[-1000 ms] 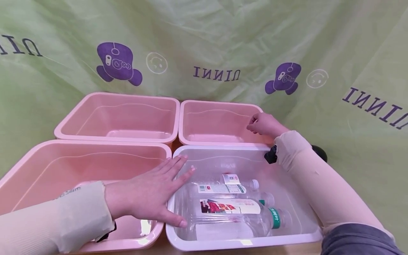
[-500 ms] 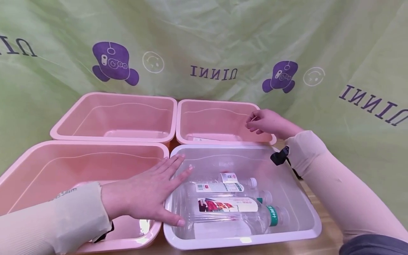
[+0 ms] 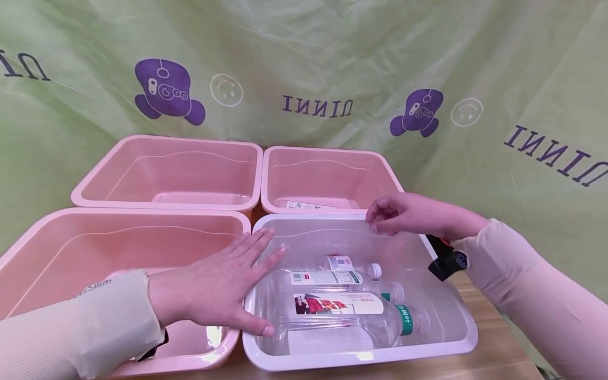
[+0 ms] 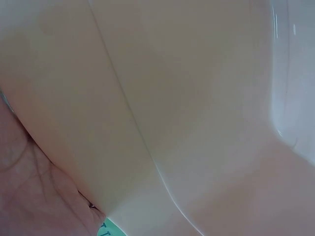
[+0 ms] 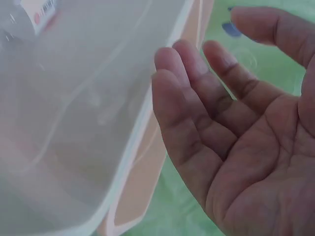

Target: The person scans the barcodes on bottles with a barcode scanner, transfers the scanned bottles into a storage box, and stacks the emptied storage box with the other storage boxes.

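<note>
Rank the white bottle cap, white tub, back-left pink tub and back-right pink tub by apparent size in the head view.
1. white tub
2. back-left pink tub
3. back-right pink tub
4. white bottle cap
The white tub is nearer the camera, so true sizes may differ.

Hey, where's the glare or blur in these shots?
Head view: bright glare on the white bin front rim and inside the near pink bin; left wrist: dim, low contrast, soft shading beside the left hand; right wrist: hazy, bottle label softer than the right hand.
</note>
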`<state>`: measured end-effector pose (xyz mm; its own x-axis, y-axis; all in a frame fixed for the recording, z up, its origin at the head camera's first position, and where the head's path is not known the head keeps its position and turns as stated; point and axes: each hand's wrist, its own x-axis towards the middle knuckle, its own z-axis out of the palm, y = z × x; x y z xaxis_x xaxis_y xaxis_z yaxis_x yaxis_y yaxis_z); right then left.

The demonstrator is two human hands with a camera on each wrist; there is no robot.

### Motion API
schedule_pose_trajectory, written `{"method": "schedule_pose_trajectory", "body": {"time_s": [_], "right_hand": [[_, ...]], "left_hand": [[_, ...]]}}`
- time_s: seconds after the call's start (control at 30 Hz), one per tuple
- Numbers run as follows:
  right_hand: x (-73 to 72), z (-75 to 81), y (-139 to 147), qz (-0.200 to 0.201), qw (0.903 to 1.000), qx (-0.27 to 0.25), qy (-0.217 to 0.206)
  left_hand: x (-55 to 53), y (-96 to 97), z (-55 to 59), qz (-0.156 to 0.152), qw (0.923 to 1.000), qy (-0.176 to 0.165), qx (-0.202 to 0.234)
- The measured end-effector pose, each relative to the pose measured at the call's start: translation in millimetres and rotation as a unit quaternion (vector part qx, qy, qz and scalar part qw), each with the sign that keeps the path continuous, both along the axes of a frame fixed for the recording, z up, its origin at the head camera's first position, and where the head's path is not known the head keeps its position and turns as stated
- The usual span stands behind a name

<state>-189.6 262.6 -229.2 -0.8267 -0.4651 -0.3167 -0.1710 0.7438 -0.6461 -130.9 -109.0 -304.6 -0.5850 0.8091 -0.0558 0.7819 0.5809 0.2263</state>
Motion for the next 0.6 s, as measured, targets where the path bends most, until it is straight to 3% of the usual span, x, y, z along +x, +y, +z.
{"method": "schedule_pose_trajectory", "body": {"time_s": [0.17, 0.33, 0.47, 0.6], "right_hand": [[17.7, -6.2, -6.3, 0.095, 0.9952, 0.019, 0.007], [34.5, -13.8, -14.1, 0.189, 0.9786, 0.072, 0.039], [48.3, -16.1, -17.3, 0.211, 0.9728, 0.095, -0.001], [57.0, -17.5, -17.4, 0.193, 0.9719, 0.112, -0.075]], "left_hand": [[-0.2, -0.4, -0.1, 0.003, 1.0, -0.003, 0.002], [-0.5, -0.7, -0.4, 0.006, 1.0, -0.003, 0.005], [-1.3, 0.0, -0.6, 0.003, 1.0, 0.001, 0.004], [-1.9, 0.0, -0.8, 0.002, 1.0, 0.003, 0.005]]}}
